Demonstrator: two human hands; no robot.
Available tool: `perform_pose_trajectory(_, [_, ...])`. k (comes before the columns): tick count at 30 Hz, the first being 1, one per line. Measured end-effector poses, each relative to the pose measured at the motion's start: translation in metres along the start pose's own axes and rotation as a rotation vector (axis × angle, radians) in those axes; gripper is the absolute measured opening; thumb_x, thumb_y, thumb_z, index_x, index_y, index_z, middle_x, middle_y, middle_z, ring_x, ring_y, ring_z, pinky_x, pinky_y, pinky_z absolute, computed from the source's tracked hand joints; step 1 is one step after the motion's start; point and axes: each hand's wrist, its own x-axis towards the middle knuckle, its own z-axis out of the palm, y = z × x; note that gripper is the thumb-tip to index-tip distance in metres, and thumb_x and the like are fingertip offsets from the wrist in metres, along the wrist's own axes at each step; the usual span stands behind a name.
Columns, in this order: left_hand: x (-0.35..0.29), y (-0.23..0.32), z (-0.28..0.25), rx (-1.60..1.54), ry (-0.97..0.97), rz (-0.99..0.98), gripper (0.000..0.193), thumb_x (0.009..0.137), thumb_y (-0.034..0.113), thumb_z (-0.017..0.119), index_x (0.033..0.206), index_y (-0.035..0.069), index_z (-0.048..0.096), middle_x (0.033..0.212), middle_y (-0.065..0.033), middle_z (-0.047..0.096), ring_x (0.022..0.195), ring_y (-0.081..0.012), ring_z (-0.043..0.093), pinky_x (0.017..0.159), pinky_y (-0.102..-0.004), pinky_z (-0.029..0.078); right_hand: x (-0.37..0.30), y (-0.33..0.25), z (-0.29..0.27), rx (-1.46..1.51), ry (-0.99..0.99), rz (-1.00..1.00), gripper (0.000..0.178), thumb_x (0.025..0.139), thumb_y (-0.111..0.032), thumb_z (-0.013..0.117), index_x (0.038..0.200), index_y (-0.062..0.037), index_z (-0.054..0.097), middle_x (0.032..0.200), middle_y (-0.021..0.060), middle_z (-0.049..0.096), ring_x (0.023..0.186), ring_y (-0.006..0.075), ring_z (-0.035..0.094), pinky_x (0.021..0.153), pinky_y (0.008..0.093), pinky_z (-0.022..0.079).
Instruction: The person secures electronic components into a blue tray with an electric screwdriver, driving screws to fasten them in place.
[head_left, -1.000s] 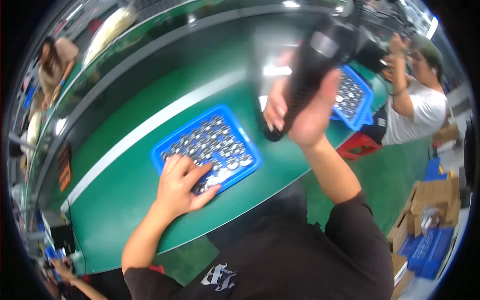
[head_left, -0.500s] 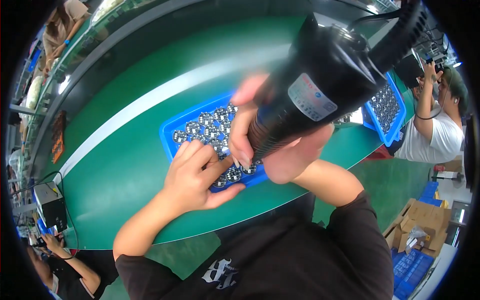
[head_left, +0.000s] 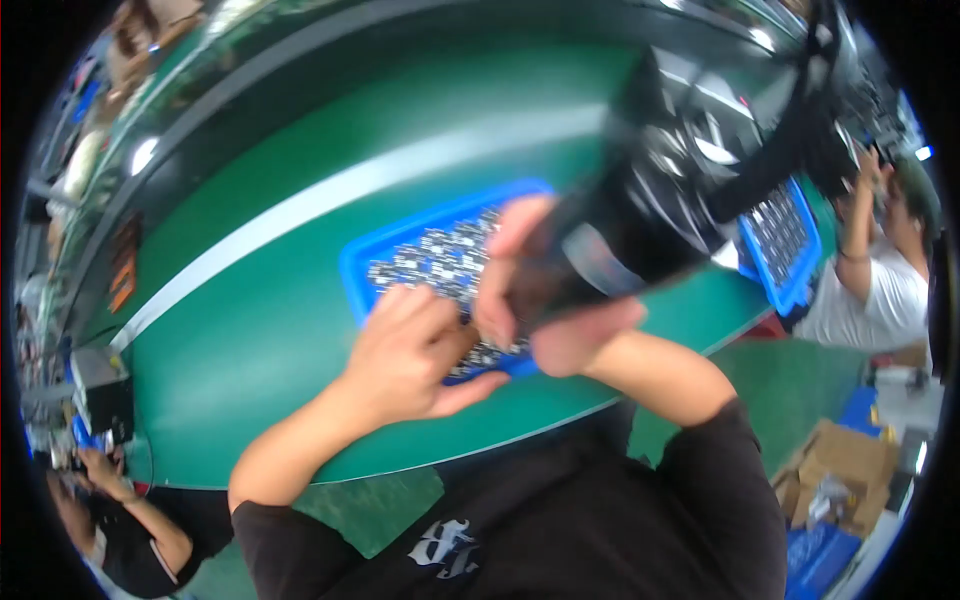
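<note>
A blue tray [head_left: 352, 272] lies on the green table [head_left: 240, 330], filled with round circuit boards [head_left: 425, 258]. My right hand [head_left: 575, 345] is wrapped round a black corded electric screwdriver [head_left: 635, 225]. The tool leans down toward the tray, and its tip is hidden behind my fingers. Over the near part of the tray, my left hand [head_left: 400, 355] has its fingers curled in among the boards, thumb stretched along the near rim. Whatever those fingertips hold is hidden. Both hands sit close together, and blur softens the whole picture.
Another blue tray [head_left: 806, 235] of boards stands to the right, beside a person in a white top [head_left: 870, 300]. A grey box-shaped device [head_left: 102, 395] is at the table's left end, near a second person [head_left: 145, 535]. Cardboard boxes [head_left: 850, 465] lie at lower right.
The top end of the screwdriver has shifted lower in view. The tray and both hands appear slightly to the right and lower. My grip on the tool is unchanged.
</note>
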Motion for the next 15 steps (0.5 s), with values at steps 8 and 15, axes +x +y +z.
perform_pose_trajectory(8, [0.001,0.019,0.002,0.021,0.004,0.004,0.045,0.076,0.049,0.073,0.083,0.005,0.072,0.081,-0.0046,0.053,0.085,-0.0218,0.050,0.074,-0.0374,0.038,-0.020,0.003,0.003,-0.001,0.015,-0.194,0.086,0.072,-0.085,0.050,0.109,-0.0084,0.036,0.053,0.0025,0.045,0.043,0.0156,0.050,0.042,0.0278,0.045])
perform_pose_trajectory(15, [-0.005,0.018,0.002,0.093,0.076,0.072,0.046,0.075,0.050,0.074,0.083,0.004,0.072,0.079,-0.0043,0.053,0.082,-0.0222,0.050,0.072,-0.0370,0.038,-0.015,0.007,-0.002,0.046,-0.057,-0.212,0.085,0.078,-0.086,0.044,0.109,-0.0082,0.035,0.051,0.0030,0.042,0.038,0.0152,0.044,0.038,0.0270,0.041])
